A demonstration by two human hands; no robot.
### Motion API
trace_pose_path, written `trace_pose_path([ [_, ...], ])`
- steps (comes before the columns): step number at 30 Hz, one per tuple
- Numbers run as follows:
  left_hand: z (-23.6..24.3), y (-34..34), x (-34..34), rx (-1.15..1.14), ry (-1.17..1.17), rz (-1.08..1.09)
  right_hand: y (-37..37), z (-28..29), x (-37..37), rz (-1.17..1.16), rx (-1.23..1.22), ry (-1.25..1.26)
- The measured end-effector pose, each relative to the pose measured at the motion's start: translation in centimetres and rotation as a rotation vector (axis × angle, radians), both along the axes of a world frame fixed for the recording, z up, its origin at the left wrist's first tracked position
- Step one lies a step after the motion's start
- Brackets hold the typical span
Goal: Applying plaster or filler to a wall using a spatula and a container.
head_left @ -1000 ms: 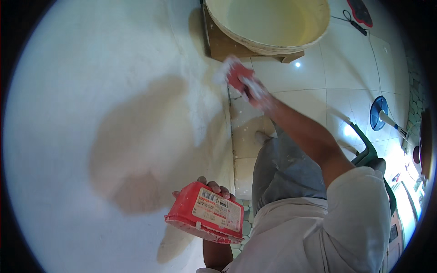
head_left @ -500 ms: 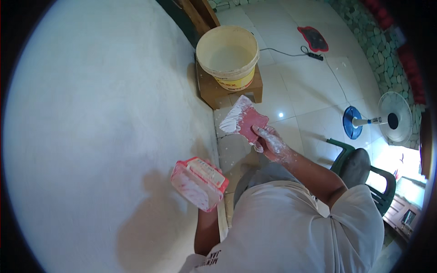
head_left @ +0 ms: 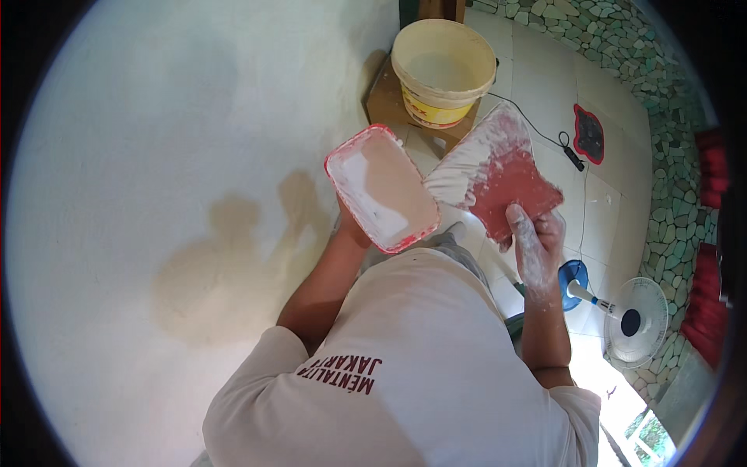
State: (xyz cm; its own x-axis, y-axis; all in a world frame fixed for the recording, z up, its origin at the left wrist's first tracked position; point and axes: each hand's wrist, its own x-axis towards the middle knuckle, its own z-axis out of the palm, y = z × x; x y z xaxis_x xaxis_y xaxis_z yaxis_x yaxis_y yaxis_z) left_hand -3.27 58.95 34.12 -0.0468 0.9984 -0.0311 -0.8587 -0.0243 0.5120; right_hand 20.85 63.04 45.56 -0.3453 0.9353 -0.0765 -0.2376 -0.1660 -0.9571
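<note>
My left hand [head_left: 353, 221] grips a red-rimmed rectangular plastic tub [head_left: 414, 238] from below, its fingers mostly hidden by the tub. White paste coats the inside of this tub, whose opening is turned up into view. In my right hand [head_left: 537, 243] is a wide red putty spreader [head_left: 515, 185], thumb pressed on its face. White paste covers the spreader's broad edge, which is close to the tub's right side; whether they touch I cannot tell. Dried white smears mark my right thumb and wrist.
A pale wall [head_left: 194, 156] rises along my left. Ahead, a cream bucket [head_left: 440, 97] stands on a brown wooden stool [head_left: 383, 100]. To the right are a power strip [head_left: 573, 159] with its cord, a red-edged dark mat [head_left: 589, 134] and a standing fan [head_left: 632, 322].
The tub has moved up and right, and its opening now shows. The spreader has come closer to the view and to the tub. My view has turned.
</note>
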Motion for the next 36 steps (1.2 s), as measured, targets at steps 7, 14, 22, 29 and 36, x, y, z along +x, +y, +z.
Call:
trace_pose_path([
  [7,-1.4,5.4,7.9,-0.088,-0.209,0.121,2.0,2.0,6.4,0.324,0.379,-0.341],
  [14,1.9,7.7,10.9,-0.07,-0.087,0.171,3.5,2.0,7.9,0.16,0.513,-0.406],
  [22,11.3,11.8,13.8,-0.692,-0.493,0.459,2.9,3.7,9.6,0.146,0.551,-0.565],
  [29,9.4,13.0,11.7,-0.172,-0.177,0.137,3.0,4.4,8.2,0.077,0.381,-0.298],
  [36,6.9,13.8,7.6,0.016,-0.089,0.171,3.3,3.5,3.8,-0.074,0.067,0.062],
])
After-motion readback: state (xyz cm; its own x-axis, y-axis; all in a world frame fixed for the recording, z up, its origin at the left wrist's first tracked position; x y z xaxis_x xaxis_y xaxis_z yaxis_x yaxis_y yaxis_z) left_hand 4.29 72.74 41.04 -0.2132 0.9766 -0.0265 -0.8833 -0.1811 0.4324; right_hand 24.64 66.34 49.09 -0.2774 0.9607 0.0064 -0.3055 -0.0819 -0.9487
